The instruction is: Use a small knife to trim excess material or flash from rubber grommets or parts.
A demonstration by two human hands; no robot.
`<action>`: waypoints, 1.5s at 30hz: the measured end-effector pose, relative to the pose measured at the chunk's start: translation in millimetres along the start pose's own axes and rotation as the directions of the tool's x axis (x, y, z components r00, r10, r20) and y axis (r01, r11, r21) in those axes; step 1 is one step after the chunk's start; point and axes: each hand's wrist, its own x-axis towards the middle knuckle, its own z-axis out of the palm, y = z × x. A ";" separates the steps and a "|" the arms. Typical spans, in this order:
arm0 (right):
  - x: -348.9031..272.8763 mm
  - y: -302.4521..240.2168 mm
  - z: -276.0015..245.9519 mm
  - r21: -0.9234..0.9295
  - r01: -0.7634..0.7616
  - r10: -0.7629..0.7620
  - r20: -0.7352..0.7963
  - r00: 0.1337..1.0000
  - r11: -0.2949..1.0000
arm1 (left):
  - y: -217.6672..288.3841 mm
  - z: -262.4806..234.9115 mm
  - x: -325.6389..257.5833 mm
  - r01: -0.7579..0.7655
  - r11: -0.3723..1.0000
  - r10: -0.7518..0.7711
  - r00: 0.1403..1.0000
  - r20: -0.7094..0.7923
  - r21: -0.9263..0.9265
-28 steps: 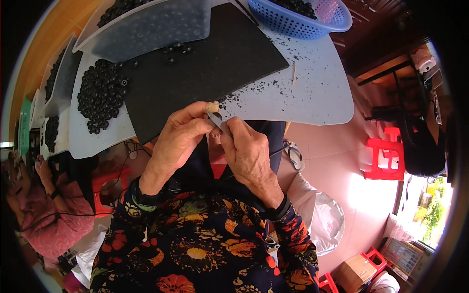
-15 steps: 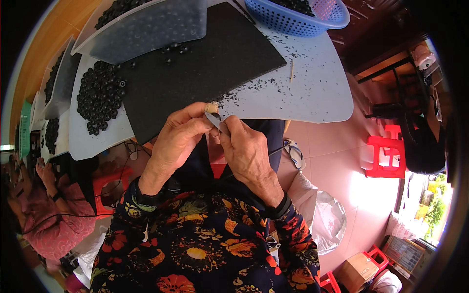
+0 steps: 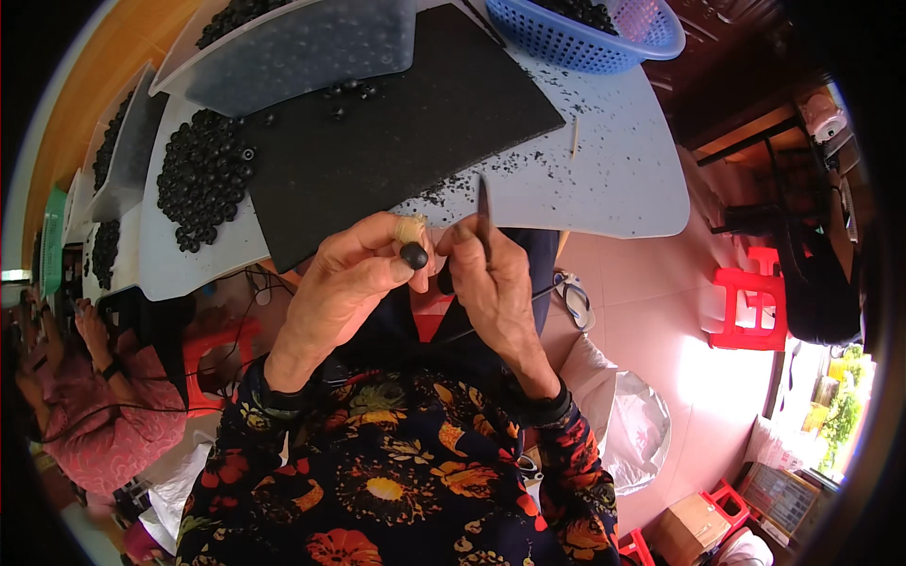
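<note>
Between the thumb and fingers of my left hand (image 3: 342, 278) is a small round black rubber-like piece (image 3: 413, 255). A pale wrap (image 3: 410, 228) covers one fingertip of that hand. My right hand (image 3: 491, 288) grips a small knife (image 3: 485, 212), its blade pointing up and away from me, apart from the piece. Both hands are just off the table's near edge, above my lap. A heap of similar black pieces (image 3: 203, 179) lies on the table to the left, beside a dark mat (image 3: 377, 160). Black trimmings (image 3: 439, 193) are scattered near the mat's edge.
A clear plastic bin (image 3: 302, 61) of black pieces stands on the mat, and a blue basket (image 3: 566, 42) sits at the far right. A thin stick (image 3: 575, 137) lies on the table (image 3: 642, 179). Red stools (image 3: 747, 307) are to the right; another person (image 3: 123, 406) sits at left.
My right hand has drawn the knife away from the black piece and turned its blade upward. The round piece now shows plainly in my left fingers. The whole view has shifted slightly.
</note>
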 end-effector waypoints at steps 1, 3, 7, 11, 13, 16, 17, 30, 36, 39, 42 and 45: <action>-3.3 -5.1 -1.9 0.163 -0.116 0.113 0.025 0.993 0.980 | -1.5 -2.3 1.4 -0.001 1.000 0.001 1.000 0.000 0.000; -7.9 -14.4 -1.3 0.195 -0.166 0.160 0.047 0.986 0.967 | -4.6 -6.1 3.6 -0.029 0.998 0.026 0.999 0.044 0.048; -12.1 -20.9 10.6 0.360 -0.066 0.063 0.022 0.998 0.930 | -2.4 -1.7 2.7 0.045 0.999 -0.043 0.997 -0.058 0.030; -12.1 -19.6 17.5 0.358 -0.048 0.048 0.009 0.999 0.932 | -7.8 -9.0 0.2 0.020 0.991 -0.014 0.999 -0.046 0.132; -11.7 -20.0 18.5 0.397 -0.054 0.060 -0.001 0.998 0.916 | -7.7 -7.2 -0.5 0.005 0.987 0.005 0.998 -0.065 0.159; -15.3 -12.6 18.4 0.491 -0.135 0.156 -0.002 0.988 0.861 | -7.3 -4.8 -0.3 0.049 0.983 -0.027 0.992 -0.123 0.177; -17.1 -7.4 19.2 0.490 -0.136 0.157 -0.002 0.988 0.861 | -9.6 -6.2 0.0 0.060 0.987 -0.042 0.992 -0.117 0.151; -19.8 9.0 25.6 -0.353 0.193 -0.233 -0.074 0.970 0.916 | -5.3 -10.0 3.0 0.162 0.986 -0.155 0.976 -0.155 0.034; -19.2 10.1 27.1 -0.409 0.203 -0.237 -0.033 0.971 0.889 | -7.7 -14.8 0.1 0.152 0.987 -0.141 0.976 -0.163 0.053; -19.9 9.0 27.0 -0.408 0.195 -0.228 -0.034 0.973 0.892 | -9.3 -16.4 0.4 0.163 0.985 -0.152 0.975 -0.160 0.059; -19.5 9.8 27.5 -0.395 0.198 -0.226 -0.025 0.974 0.897 | -7.7 -17.9 -1.3 0.184 0.977 -0.165 0.973 -0.163 0.108; -19.7 7.4 27.6 -0.410 0.194 -0.219 -0.015 0.976 0.891 | -6.6 -18.5 -1.7 0.183 0.976 -0.164 0.975 -0.146 0.121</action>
